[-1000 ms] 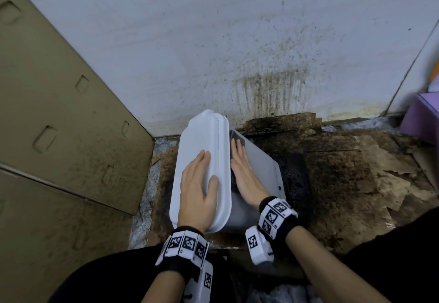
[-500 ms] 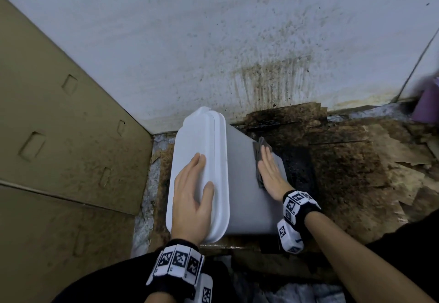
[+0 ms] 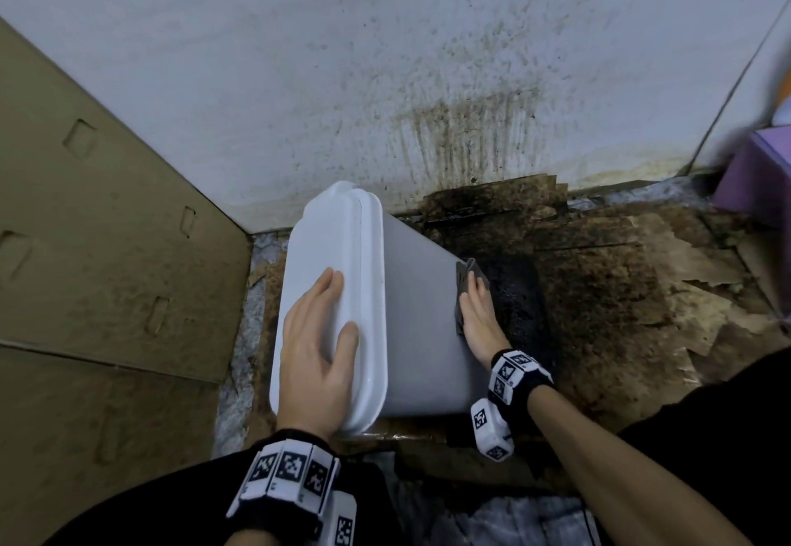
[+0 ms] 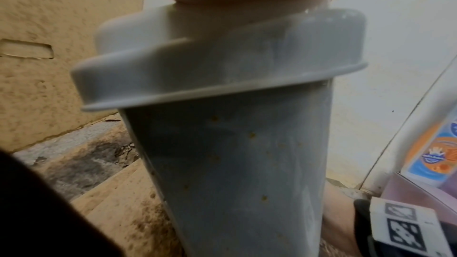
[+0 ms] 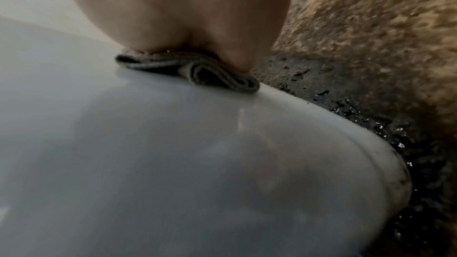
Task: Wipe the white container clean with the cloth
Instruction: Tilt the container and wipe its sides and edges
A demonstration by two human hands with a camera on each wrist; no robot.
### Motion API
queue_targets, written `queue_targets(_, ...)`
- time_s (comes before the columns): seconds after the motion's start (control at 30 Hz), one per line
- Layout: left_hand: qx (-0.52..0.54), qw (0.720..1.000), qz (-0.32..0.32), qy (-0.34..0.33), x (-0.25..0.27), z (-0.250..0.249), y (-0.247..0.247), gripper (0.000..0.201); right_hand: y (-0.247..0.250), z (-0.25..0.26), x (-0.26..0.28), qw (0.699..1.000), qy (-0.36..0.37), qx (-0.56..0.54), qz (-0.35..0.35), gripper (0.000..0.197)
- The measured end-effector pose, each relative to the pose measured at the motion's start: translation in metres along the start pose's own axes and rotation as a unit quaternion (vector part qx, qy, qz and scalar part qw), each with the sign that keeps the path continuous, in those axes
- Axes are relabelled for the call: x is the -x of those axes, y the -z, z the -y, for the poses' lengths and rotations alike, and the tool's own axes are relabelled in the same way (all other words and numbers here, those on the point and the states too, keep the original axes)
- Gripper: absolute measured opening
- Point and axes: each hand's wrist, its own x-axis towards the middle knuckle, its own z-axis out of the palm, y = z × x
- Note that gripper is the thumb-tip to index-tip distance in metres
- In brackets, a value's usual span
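Note:
The tall white container [image 3: 421, 323] with its lid [image 3: 338, 254] on leans to the left on the dirty floor. My left hand [image 3: 319, 335] lies flat on the lid with straight fingers. My right hand [image 3: 479, 314] presses a folded grey cloth [image 3: 464, 280] flat against the container's right side, low down near its base. In the right wrist view the cloth [image 5: 197, 69] is bunched under my palm on the wet white wall [image 5: 173, 153]. The left wrist view shows small brown specks on the container's front [image 4: 237, 163].
Stained brown cardboard [image 3: 599, 288] covers the floor, wet and black beside the container. A spattered white wall [image 3: 385, 74] stands behind. Cardboard panels [image 3: 98, 224] close off the left. A purple box [image 3: 757, 177] sits at the far right, with a labelled bottle [image 4: 435, 153] above it.
My right hand has slid the cloth down the container's right side, from near the lid toward the base. The left hand has stayed on the lid.

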Motion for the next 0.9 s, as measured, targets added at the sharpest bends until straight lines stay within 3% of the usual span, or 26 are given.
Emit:
queue_targets(0.23, -0.012, 1.0, -0.014, -0.003, 0.001, 0.006, 0.004, 0.053, -0.03, 0.047, 0.043, 0.988, 0.15, -0.027, -0.004, 0.052)
queue_targets(0.4, -0.01, 1.0, -0.018, 0.003, 0.002, 0.005, 0.007, 0.054, -0.036, 0.076, 0.058, 0.979, 0.199, -0.026, 0.028, 0.053)
queue_targets(0.7, 0.004, 1.0, -0.024, 0.016, 0.001, 0.008, 0.008, 0.049, -0.023, 0.041, 0.029, 0.976, 0.215, 0.031, 0.033, 0.054)
queue_targets(0.9, 0.031, 0.999, -0.014, 0.018, 0.0, 0.007, 0.013, 0.053, -0.007, 0.008, 0.005, 0.991, 0.12, 0.046, 0.028, 0.055)
